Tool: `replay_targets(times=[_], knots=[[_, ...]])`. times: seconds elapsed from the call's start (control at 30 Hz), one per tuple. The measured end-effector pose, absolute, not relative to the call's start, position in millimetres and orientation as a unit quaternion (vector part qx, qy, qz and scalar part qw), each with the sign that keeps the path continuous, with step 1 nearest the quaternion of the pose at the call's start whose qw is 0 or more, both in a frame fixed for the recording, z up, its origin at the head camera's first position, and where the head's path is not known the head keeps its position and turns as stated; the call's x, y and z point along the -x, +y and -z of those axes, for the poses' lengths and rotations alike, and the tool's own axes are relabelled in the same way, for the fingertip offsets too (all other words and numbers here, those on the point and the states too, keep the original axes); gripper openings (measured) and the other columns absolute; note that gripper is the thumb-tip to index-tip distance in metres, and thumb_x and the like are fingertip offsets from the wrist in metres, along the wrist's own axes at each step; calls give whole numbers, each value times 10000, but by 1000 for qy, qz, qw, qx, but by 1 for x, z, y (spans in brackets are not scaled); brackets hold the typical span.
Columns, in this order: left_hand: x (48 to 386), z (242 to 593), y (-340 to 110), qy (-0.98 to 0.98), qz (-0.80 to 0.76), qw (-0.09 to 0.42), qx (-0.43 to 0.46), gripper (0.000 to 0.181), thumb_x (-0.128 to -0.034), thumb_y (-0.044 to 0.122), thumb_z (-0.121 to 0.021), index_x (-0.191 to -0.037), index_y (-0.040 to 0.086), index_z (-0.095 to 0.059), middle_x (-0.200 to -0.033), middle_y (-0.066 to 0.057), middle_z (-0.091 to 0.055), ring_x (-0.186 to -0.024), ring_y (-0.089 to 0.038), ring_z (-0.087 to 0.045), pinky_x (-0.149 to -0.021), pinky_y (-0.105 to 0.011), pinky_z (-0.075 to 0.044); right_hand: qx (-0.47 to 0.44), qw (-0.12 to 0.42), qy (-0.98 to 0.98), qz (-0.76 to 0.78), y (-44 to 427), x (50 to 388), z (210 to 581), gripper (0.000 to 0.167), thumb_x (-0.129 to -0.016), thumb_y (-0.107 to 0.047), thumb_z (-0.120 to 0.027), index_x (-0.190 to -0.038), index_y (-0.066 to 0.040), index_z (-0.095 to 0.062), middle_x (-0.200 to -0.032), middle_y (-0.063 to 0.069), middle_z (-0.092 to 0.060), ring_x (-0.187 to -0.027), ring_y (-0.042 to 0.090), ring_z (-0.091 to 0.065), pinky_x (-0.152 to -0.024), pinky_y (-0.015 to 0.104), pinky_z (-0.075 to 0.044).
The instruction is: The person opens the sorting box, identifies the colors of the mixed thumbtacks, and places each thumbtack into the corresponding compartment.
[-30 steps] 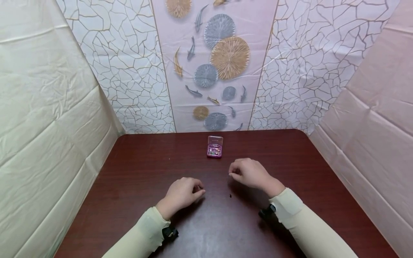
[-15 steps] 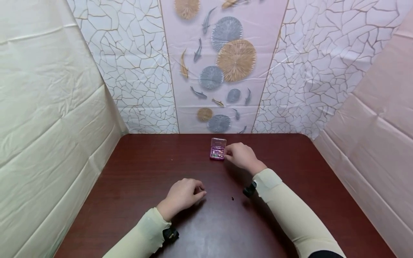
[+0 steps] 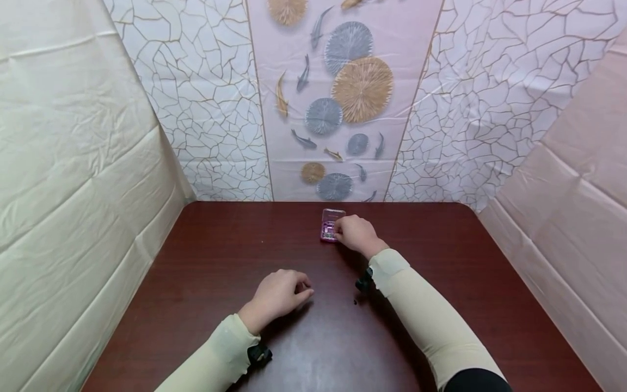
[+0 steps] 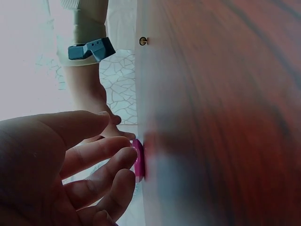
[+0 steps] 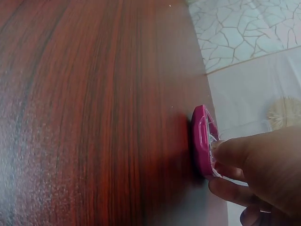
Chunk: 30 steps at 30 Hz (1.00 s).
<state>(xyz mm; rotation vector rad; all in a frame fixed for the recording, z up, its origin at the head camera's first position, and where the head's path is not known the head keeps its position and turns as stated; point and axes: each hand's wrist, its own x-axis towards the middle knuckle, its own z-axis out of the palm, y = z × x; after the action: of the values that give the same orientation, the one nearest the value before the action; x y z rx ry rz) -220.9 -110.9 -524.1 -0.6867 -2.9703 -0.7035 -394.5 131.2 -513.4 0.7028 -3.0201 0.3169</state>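
Note:
A small magenta pill organizer-like case (image 3: pixel 328 231) with a clear raised lid (image 3: pixel 334 214) and several small compartments stands near the table's far edge. My right hand (image 3: pixel 356 234) reaches over its right side. In the right wrist view the thumb and fingers dip toward the case's (image 5: pixel 201 141) compartments; whether they pinch something small is hidden. My left hand (image 3: pixel 279 294) rests on the table nearer to me, fingers loosely curled and holding nothing. A tiny dark round piece (image 4: pixel 143 41) with a gold-coloured middle lies on the table near the right wrist.
The dark red-brown wooden table (image 3: pixel 220 245) is bordered by beige cloth at left and right and a patterned backdrop (image 3: pixel 333 109) behind. A tiny pale speck (image 3: pixel 262 242) lies left of the case. Black cameras sit on both wrists.
My right hand has moved forward and left from the table's middle to the case, and its fingers now cover the case's right side. The left hand has stayed in place.

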Motion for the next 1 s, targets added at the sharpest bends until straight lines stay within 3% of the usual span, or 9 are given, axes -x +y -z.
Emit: replay_targets(times=[0.37, 0.53, 0.73, 1.0], knots=[[220, 525, -107, -949, 227, -1, 220, 120, -1018, 341, -810, -1043, 226, -835, -810, 165, -699, -699, -12, -619, -686, -330, -554, -229, 12, -968, -97, 137, 393, 515, 104, -1054, -282, -758, -1080, -210, -830, -1001, -29, -775, -862, 209, -721, -786, 482, -614], [220, 525, -104, -948, 227, 1, 222, 116, -1019, 333, -810, -1042, 222, -836, -805, 162, -698, -699, -16, -622, -688, -333, -554, -223, 30, -968, -116, 144, 388, 515, 125, -1051, -312, -776, -1096, -218, -844, -1046, -22, -793, -926, 225, -748, -817, 500, -618], [221, 523, -104, -947, 231, 0, 223, 127, -1021, 346, -808, -1051, 228, -841, -816, 163, -703, -696, -9, -615, -684, -325, -552, -236, 40, -959, -154, 159, 360, 508, 122, -1048, -311, -788, -1087, -215, -852, -1072, -24, -789, -944, 186, -749, -827, 470, -623], [221, 524, -103, -949, 225, 3, 221, 121, -1018, 343, -808, -1052, 230, -839, -821, 164, -707, -698, -12, -617, -691, -336, -555, -346, -6, -925, -158, 184, 310, 501, 74, -1025, -244, -817, -957, -273, -819, -940, -168, -746, -895, 66, -710, -832, 404, -613]])
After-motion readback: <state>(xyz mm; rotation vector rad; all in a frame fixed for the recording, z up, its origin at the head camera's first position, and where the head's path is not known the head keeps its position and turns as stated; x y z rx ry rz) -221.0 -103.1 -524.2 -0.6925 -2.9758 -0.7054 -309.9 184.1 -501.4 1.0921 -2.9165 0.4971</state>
